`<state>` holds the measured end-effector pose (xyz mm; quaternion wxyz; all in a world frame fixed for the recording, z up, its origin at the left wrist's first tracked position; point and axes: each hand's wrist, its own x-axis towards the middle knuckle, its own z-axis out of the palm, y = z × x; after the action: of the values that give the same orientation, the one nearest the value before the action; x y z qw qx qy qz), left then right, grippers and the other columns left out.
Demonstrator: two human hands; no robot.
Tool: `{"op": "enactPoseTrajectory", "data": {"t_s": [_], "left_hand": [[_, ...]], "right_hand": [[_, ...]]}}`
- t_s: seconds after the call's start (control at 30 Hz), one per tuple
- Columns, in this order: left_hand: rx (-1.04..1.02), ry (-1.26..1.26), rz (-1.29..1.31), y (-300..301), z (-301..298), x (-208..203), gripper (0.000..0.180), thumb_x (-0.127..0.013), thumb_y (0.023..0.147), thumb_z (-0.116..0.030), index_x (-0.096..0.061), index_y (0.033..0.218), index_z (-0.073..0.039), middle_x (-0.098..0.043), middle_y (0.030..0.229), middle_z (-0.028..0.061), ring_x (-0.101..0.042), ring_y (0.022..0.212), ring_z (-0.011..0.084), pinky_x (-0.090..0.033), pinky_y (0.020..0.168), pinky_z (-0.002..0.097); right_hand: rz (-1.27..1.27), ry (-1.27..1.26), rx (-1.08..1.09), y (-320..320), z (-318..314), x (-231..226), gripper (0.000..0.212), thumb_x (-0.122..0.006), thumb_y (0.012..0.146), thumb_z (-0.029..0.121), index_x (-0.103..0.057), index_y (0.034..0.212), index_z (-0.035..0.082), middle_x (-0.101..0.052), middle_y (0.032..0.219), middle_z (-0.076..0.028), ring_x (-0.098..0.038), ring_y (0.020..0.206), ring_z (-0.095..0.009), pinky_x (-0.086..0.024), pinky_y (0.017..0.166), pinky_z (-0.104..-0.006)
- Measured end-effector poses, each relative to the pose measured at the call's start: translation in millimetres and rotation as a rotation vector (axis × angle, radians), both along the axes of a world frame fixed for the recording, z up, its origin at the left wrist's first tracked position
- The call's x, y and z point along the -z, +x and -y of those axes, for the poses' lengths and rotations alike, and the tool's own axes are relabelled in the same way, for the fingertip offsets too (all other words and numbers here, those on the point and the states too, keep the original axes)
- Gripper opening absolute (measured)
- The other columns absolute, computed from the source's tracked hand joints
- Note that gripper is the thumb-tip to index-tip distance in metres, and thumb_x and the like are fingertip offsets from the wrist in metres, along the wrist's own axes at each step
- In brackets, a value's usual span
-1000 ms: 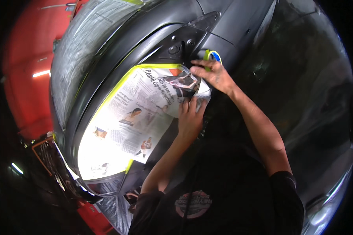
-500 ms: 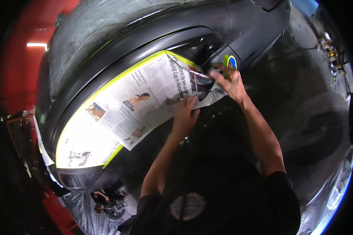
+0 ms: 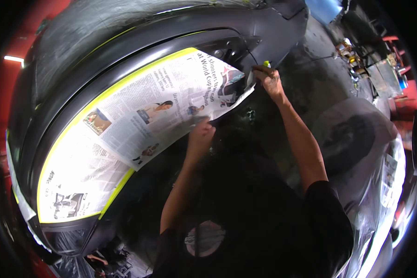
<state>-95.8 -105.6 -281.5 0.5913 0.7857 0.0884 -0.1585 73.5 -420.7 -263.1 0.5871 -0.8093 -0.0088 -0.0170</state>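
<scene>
A printed newspaper sheet lies over a curved dark car body panel. Bright yellow-green masking tape runs along its upper edge. My left hand is closed at the sheet's lower edge; its fingertips are partly blurred and appear to pinch the paper. At the right end of the sheet, my right hand has its fingers bent together by the paper's lifted edge. A small part of a yellow tape roll shows behind those fingers; the hand hides most of it.
Clear plastic sheeting hangs at the lower left, with more plastic at the right. A blue object stands at the top right. Assorted items lie along the floor's far right. A red surface borders the left.
The view has shifted, so the panel sits further left. The newspaper's right end has been drawn straighter. My right hand has turned, hiding more of the tape roll, and my left hand has slid along the lower edge.
</scene>
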Motion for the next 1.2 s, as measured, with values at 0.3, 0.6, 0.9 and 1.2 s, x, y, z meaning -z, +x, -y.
{"op": "enactPoseTrajectory", "data": {"t_s": [0.3, 0.6, 0.9, 1.2], "left_hand": [[-0.394, -1.075, -0.308, -31, 8, 50, 0.046, -0.059, 0.11, -0.032, -0.049, 0.148, -0.008, -0.061, 0.132, 0.0161, -0.061, 0.126, 0.0336, -0.053, 0.105, 0.052], [-0.542, -1.334, -0.088, -28, 71, 64, 0.037, -0.055, 0.11, -0.032, -0.055, 0.141, -0.011, -0.06, 0.141, 0.0114, -0.049, 0.14, 0.0359, -0.036, 0.119, 0.0623], [-0.861, -1.057, 0.072, -55, 159, -21, 0.067, -0.073, 0.099, -0.023, -0.043, 0.156, -0.007, -0.053, 0.154, 0.0146, -0.049, 0.143, 0.0374, -0.038, 0.12, 0.0634], [-1.019, -0.765, -0.077, -52, 218, -27, 0.062, -0.071, 0.1, -0.023, -0.047, 0.154, -0.002, -0.055, 0.153, 0.0143, -0.048, 0.145, 0.0342, -0.032, 0.123, 0.0594]], "right_hand": [[-0.114, -0.205, -0.174, 6, 6, -24, 0.026, -0.074, 0.093, 0.021, -0.078, 0.102, -0.003, -0.073, 0.08, -0.01, -0.068, 0.071, -0.018, -0.054, 0.07, -0.033], [-0.271, 0.37, -0.506, 38, 66, 71, 0.03, -0.067, 0.095, 0.027, -0.075, 0.095, -0.002, -0.068, 0.082, -0.009, -0.062, 0.067, -0.017, -0.049, 0.063, -0.0328], [-0.475, 0.161, -0.481, 43, 44, 24, 0.032, -0.069, 0.092, 0.03, -0.079, 0.095, 0.0, -0.075, 0.086, -0.008, -0.066, 0.072, -0.015, -0.051, 0.062, -0.0317], [-0.253, 0.003, -0.901, 67, 34, 42, 0.036, -0.073, 0.089, 0.032, -0.08, 0.103, 0.0, -0.077, 0.089, -0.015, -0.073, 0.078, -0.021, -0.056, 0.07, -0.0368]]}}
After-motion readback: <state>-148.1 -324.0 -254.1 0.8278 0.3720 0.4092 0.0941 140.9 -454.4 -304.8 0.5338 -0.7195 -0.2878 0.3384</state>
